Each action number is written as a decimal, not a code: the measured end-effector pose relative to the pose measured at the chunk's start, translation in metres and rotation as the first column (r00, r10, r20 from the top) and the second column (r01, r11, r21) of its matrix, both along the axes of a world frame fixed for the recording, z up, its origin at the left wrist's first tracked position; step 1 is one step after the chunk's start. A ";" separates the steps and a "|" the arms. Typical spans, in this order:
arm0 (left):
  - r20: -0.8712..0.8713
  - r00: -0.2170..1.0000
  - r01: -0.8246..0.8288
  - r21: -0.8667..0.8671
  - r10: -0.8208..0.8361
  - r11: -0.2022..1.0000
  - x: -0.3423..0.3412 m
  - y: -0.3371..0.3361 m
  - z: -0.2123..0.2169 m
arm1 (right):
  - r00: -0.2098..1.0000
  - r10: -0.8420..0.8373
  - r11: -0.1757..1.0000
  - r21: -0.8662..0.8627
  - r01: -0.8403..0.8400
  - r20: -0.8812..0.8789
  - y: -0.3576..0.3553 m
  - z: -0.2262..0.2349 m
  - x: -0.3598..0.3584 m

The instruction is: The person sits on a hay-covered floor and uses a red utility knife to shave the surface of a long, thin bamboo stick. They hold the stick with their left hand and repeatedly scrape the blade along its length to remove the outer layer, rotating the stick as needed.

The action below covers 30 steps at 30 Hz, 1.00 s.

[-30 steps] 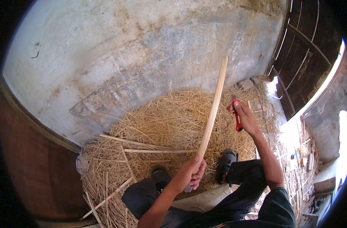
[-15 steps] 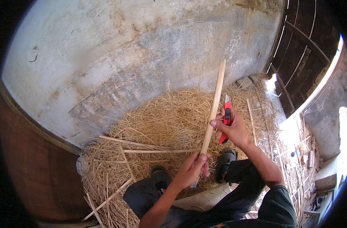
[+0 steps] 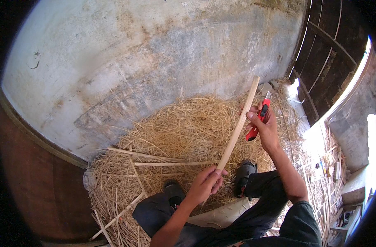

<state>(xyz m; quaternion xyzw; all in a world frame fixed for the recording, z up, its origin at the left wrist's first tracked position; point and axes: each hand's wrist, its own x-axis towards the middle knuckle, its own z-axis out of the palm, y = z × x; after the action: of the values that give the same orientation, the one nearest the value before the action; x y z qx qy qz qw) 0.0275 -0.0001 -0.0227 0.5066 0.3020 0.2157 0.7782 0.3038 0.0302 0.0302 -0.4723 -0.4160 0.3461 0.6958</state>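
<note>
A long pale wooden strip [image 3: 237,131] slants up and to the right in front of me. My left hand [image 3: 205,184] is closed round its lower end. Higher up, my right hand [image 3: 264,125] holds a red box cutter [image 3: 260,117] with black parts, its blade out and pointing up, away from the strip. The thumb and some fingers of that same hand also touch the strip's upper part. Part of the strip's lower end is hidden in my left hand.
Straw and shavings [image 3: 179,127] cover the floor between my shoes [image 3: 245,175] and a stained wall [image 3: 163,61]. Several loose strips [image 3: 171,164] lie on the left. A dark plank door [image 3: 328,53] stands at the right, a brown panel [image 3: 35,173] at the left.
My right hand has moved up and to the right along the strip with the box cutter. The strip's top has tilted right and come lower. My left hand has barely moved.
</note>
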 end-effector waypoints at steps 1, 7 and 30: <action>-0.002 1.000 0.004 -0.019 -0.004 1.000 0.000 -0.001 0.001 | 1.000 -0.009 1.000 -0.029 0.010 0.019 0.000 -0.003 0.002; -0.005 1.000 -0.004 0.022 0.004 1.000 -0.003 0.000 0.004 | 0.994 0.090 0.991 -0.108 -0.083 0.059 -0.001 0.000 -0.002; -0.049 0.960 -0.247 0.308 0.275 0.919 -0.005 -0.002 0.016 | 0.538 0.126 0.981 -0.023 -0.194 0.834 -0.029 0.010 -0.047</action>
<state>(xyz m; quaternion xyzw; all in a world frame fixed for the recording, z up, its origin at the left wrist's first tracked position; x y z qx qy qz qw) 0.0228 -0.0022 -0.0072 0.5828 0.3661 0.3371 0.6424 0.2566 0.0013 0.0407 -0.5140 -0.7485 0.1289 0.3987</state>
